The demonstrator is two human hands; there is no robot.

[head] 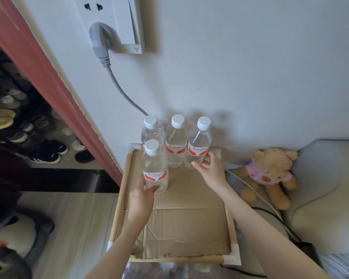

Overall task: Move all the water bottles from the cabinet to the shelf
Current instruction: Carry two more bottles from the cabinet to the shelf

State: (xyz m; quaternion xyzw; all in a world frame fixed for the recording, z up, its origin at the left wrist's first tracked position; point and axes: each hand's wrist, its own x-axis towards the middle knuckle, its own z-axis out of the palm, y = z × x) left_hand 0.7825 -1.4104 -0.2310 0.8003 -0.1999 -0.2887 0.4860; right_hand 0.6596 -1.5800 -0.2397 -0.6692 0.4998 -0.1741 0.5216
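Several clear water bottles with white caps and red labels stand upright on the shelf's cardboard top (189, 218). Three line up along the wall: a left one (152, 129), a middle one (176, 141) and a right one (198, 143). A fourth bottle (155, 168) stands in front of the left one. My left hand (142, 200) wraps around the lower part of this front bottle. My right hand (208, 164) has its fingers against the base of the right bottle, thumb on its side.
The shelf has a wooden frame (119, 206) with white corner joints. A grey plug and cable (101, 45) hang on the wall behind the bottles. A teddy bear (268, 172) sits on a sofa at the right. Shoes (46, 152) lie beyond the red doorframe at the left.
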